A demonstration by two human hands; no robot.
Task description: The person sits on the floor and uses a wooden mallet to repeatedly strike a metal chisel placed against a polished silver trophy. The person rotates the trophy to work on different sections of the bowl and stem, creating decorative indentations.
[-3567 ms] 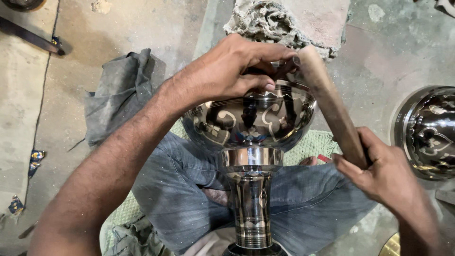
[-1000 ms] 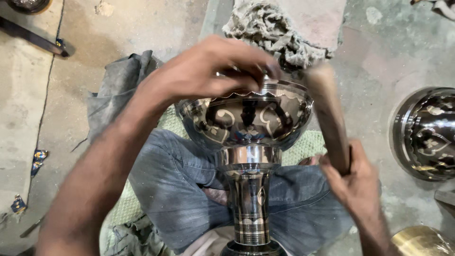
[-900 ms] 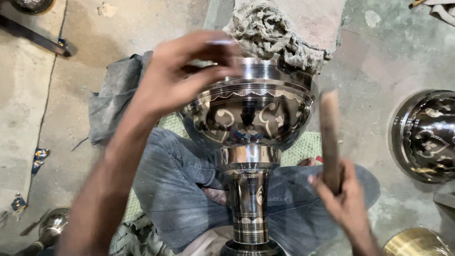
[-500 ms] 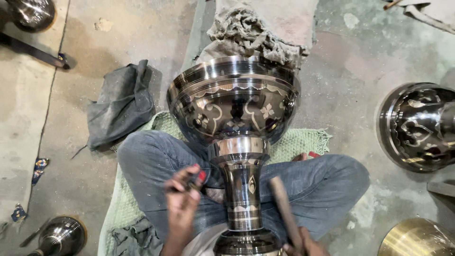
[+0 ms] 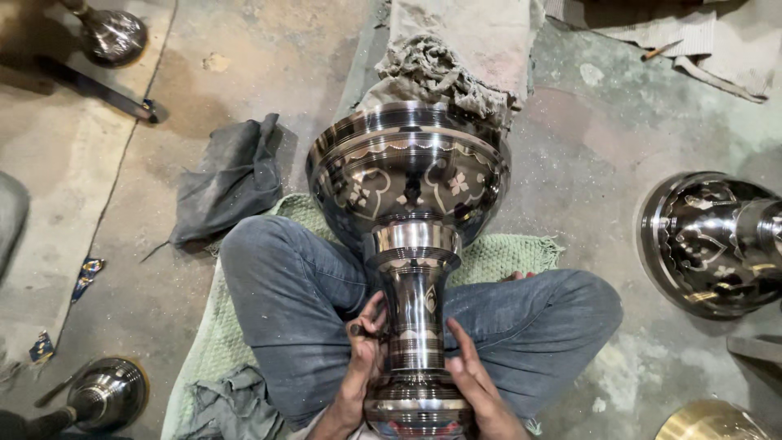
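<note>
Left hand: the left hand [image 5: 362, 358] lies against the left side of the metal stand's stem, fingers curled, pinching a small dark piece [image 5: 357, 330] between thumb and fingertips.
Right hand: the right hand [image 5: 472, 379] rests flat on the right side of the stem, fingers straight and together, holding nothing.
Metal stand: the metal stand [image 5: 411, 244] lies in the person's lap between the crossed legs [image 5: 309, 301], its base nearest the body, its narrow stem between both hands, its wide patterned bowl pointing away over the knees.
Mat: a green mat [image 5: 505, 257] lies under the legs on the concrete floor.
Dark cloth: a dark cloth [image 5: 228, 179] lies crumpled on the floor, left of the bowl.
Second bowl: another shiny patterned bowl [image 5: 709, 244] lies on its side to the right, well apart.
Rag pile: a grey rag pile [image 5: 440, 69] sits just beyond the bowl's rim.
</note>
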